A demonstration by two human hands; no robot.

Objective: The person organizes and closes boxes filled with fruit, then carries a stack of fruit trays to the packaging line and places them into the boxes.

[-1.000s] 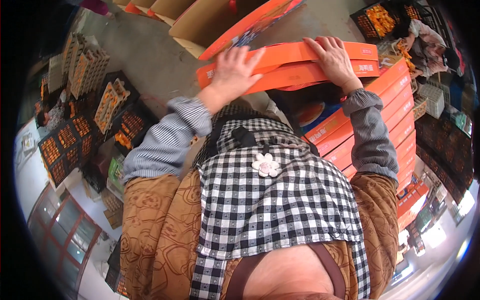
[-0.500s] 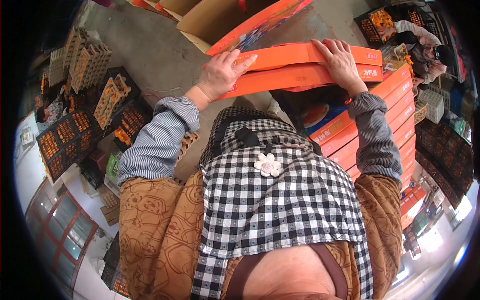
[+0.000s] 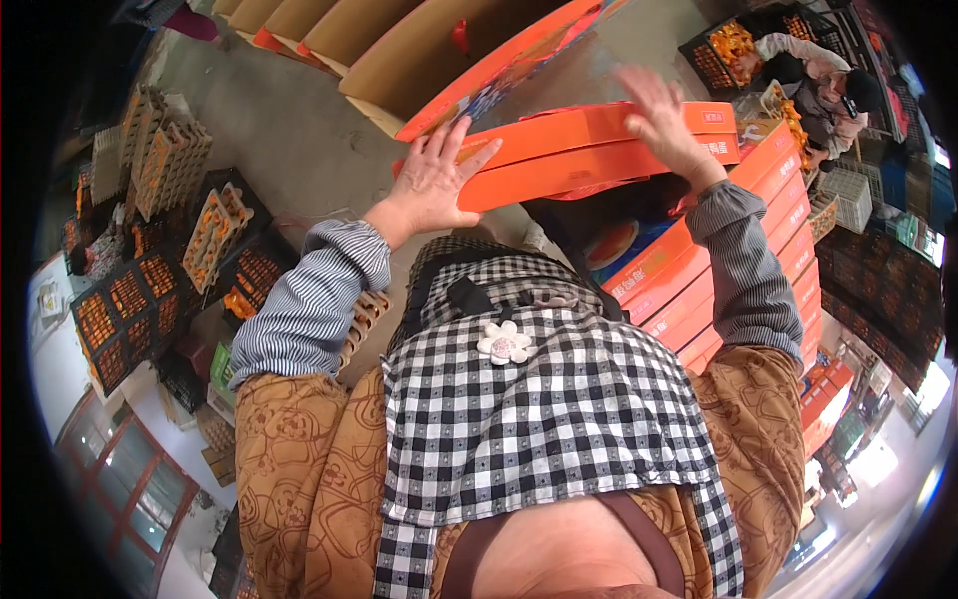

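In front of me two flat orange cardboard boxes [image 3: 559,160] lie one on the other, the upper slightly askew. My left hand [image 3: 431,185] rests against their left end, its fingers spread over the top edge and the side. Above the right part of the boxes is my right hand [image 3: 664,128], fingers stretched out and a little blurred; whether its palm touches the box is unclear. More orange boxes [image 3: 654,280] are stacked beside me on the right, under my right forearm.
Open cardboard cartons [image 3: 389,50] stand in a row ahead. Egg trays [image 3: 175,150] and black crates [image 3: 130,290] filled with orange items are at the left. A co-worker [image 3: 818,95] handles a crate [image 3: 733,50] at the far right.
My right hand has loosened from the boxes, its fingers now raised and spread. The left hand has slid lower on their left end. The boxes look slightly shifted to the left.
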